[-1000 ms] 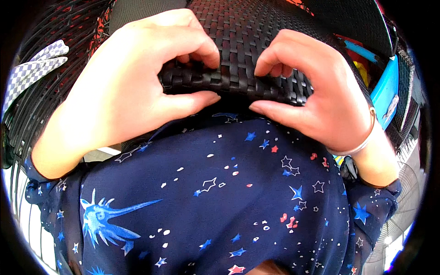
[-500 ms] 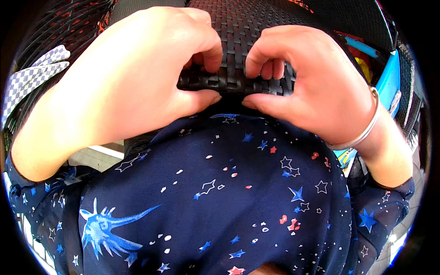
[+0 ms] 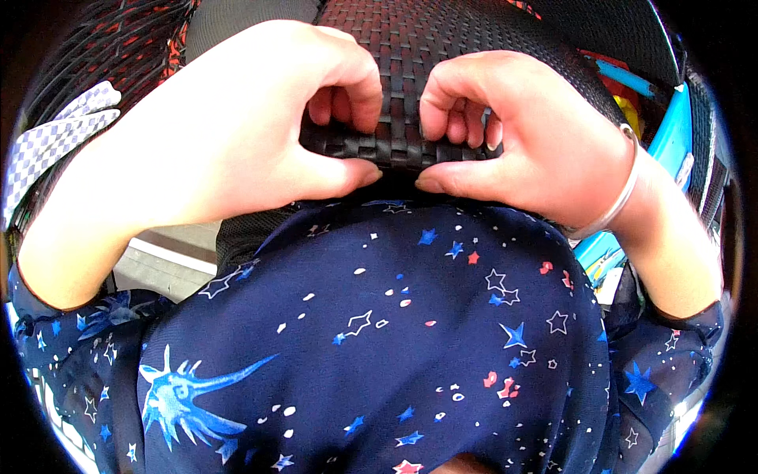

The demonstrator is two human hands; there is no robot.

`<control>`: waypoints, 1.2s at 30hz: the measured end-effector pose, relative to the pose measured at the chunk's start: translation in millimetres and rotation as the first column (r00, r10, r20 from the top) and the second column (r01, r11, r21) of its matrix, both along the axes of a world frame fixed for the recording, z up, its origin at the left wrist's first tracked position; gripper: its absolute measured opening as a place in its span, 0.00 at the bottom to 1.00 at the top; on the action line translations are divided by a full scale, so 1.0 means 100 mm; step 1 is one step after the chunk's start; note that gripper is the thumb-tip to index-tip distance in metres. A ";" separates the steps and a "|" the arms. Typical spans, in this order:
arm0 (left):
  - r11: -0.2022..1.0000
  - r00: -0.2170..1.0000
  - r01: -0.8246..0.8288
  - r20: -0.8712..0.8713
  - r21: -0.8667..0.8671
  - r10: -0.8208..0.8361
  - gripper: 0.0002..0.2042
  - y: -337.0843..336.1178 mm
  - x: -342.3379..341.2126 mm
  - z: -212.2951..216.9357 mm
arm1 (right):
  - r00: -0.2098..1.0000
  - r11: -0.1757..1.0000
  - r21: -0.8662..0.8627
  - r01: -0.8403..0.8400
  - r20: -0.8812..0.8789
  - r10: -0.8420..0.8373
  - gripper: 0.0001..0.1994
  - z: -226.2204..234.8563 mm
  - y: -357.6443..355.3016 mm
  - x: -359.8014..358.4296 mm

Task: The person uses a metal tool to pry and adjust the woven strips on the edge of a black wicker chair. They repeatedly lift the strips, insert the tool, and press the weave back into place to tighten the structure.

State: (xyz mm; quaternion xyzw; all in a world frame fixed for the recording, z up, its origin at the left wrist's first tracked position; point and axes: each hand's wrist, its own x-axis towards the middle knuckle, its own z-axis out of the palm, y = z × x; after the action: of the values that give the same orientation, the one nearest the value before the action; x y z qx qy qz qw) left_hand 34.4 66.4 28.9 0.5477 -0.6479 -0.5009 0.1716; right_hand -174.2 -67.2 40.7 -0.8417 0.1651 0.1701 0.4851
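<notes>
A black woven wicker panel (image 3: 401, 71) lies over my lap, its rolled near edge facing me. My left hand (image 3: 272, 118) grips that edge from the left, fingers curled over the top and thumb along the front. From the right, my right hand (image 3: 537, 138) pinches the same edge in a mirrored way, with a metal bangle at the wrist. The two thumb tips point toward each other with a short gap between them. Part of the edge and the fingertips' undersides are hidden.
A checked cloth (image 3: 59, 138) hangs at the left beside dark open wickerwork (image 3: 103, 47). At the right stands a light-blue object (image 3: 671, 138) with a yellow item near it. My dark blue star-patterned top (image 3: 379, 332) fills the near side.
Both hands stay on the wicker edge. The right hand has shifted slightly down, its fingers a little more curled, and the left fingers have moved slightly along the edge.
</notes>
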 end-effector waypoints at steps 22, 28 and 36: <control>0.988 0.996 0.076 0.035 0.138 -0.081 0.13 -0.43 -0.09 0.06 | 0.967 0.987 -0.046 0.154 0.214 -0.141 0.14 -0.09 0.04 -0.03; 0.985 0.994 0.081 0.061 0.149 -0.091 0.13 -0.48 -0.11 0.05 | 0.962 0.980 -0.081 0.184 0.218 -0.163 0.13 -0.18 0.03 -0.05; 0.988 0.996 0.091 0.001 0.126 -0.092 0.12 -0.55 -0.07 0.03 | 0.971 0.984 -0.084 0.157 0.198 -0.138 0.13 -0.14 -0.06 -0.01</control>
State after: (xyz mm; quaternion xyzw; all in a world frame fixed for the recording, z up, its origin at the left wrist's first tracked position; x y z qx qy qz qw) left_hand 27.4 11.0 31.7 0.5288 -0.6402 -0.5461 0.1110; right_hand -175.7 -72.8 26.4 -0.8627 0.1880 0.0436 0.4675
